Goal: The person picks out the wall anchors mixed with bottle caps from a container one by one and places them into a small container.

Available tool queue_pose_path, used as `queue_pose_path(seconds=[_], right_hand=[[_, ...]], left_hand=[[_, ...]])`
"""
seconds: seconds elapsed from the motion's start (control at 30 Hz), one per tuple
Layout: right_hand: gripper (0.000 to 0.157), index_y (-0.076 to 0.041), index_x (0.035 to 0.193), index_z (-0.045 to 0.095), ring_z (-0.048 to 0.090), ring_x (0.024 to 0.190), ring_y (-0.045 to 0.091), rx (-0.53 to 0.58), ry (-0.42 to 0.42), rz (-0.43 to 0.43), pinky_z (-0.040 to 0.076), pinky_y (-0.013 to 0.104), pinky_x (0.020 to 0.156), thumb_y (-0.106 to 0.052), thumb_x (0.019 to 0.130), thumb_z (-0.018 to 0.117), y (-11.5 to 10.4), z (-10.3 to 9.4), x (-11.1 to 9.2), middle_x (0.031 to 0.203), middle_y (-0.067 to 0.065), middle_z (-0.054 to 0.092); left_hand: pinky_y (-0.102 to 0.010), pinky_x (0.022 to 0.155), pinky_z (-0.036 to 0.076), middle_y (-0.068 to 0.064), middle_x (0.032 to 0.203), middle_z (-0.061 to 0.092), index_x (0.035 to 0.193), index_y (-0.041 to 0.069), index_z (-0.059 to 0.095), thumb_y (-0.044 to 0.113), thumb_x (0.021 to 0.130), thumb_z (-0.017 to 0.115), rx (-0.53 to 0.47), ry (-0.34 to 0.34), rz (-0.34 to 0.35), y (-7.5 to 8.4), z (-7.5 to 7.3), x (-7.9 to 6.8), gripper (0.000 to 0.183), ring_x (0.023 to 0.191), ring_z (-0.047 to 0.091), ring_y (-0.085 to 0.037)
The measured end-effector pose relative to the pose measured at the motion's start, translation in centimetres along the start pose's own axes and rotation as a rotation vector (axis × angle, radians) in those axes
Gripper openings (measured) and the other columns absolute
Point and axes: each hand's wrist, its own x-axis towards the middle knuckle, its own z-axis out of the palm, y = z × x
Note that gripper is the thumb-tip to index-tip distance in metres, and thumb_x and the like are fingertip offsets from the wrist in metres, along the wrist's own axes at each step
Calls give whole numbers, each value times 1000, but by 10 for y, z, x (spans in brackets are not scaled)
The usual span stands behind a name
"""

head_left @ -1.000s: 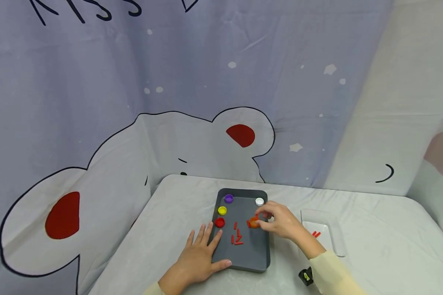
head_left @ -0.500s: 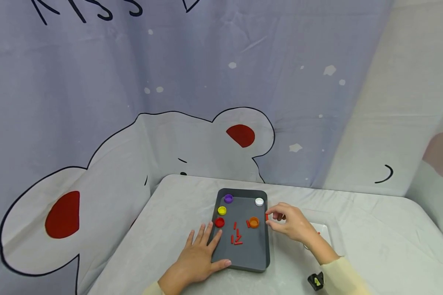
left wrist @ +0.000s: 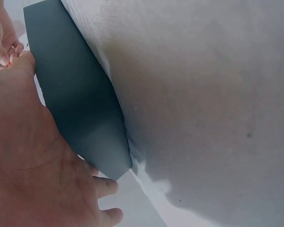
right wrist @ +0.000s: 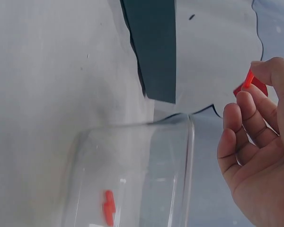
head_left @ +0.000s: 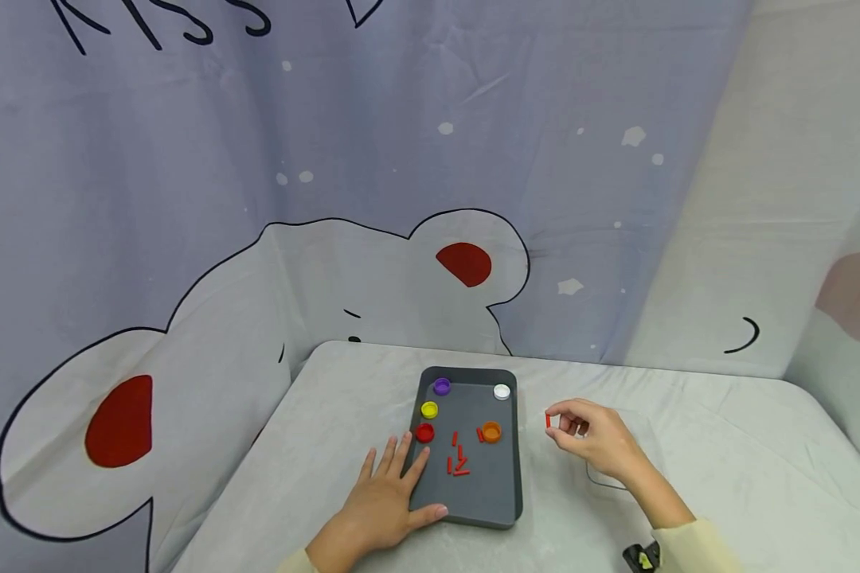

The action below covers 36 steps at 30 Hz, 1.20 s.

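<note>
My right hand (head_left: 605, 442) pinches a small red stick (head_left: 548, 419) upright between thumb and forefinger, in the air to the right of the grey tray (head_left: 487, 497). The right wrist view shows the same red stick (right wrist: 249, 78) at the fingertips, the other fingers curled loosely. My left hand (head_left: 381, 503) lies with spread fingers along the tray's left edge, its thumb at the near left corner. On the tray, several loose red sticks (head_left: 461, 465) lie near the middle, and another red stick (head_left: 480, 435) lies beside the orange cup (head_left: 491, 432).
Purple (head_left: 441, 387), yellow (head_left: 429, 410) and red cups (head_left: 424, 433) line the tray's left side; a white cup (head_left: 502, 391) is at its far right. A clear box (right wrist: 190, 161) holding red sticks (right wrist: 108, 208) stands right of the tray, mostly behind my right forearm in the head view.
My right hand has moved right, from above the orange cup out past the tray's edge, carrying the red stick. The left hand stays in place.
</note>
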Motion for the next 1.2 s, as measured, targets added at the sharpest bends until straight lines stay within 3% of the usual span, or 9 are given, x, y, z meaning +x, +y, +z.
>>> queue_pose_path(seconds=[0.23,0.57,0.77,1.2], right_hand=[[22,-16,103,75,56,69,2,-16,20,26,49,22,64,-7,84,81,7,-17,-12,74,-16,60],[22,-12,107,74,59,65,4,-24,4,130,47,22,61,-11,86,81,18,-41,-35,71,-15,62],[22,-17,105,74,56,68,2,-79,34,166,45,19,62,-12,85,82,28,-53,-48,74,-16,60],[20,-12,105,75,56,67,2,-132,45,216,44,18,61,-13,86,80,42,-74,-61,75,-14,61]], left_hand=[[-66,119,11,-17,169,14,160,18,35,80,91,42,6,16,8,0,0,-1,93,154,15,-41],[-66,119,11,-17,169,13,160,18,34,79,91,42,5,14,9,0,1,-1,93,154,14,-41],[-66,119,10,-17,169,12,160,18,34,79,91,43,1,20,18,0,2,-1,92,154,14,-41],[-66,119,10,-16,169,12,160,19,34,80,90,42,9,16,7,-1,2,0,93,154,14,-41]])
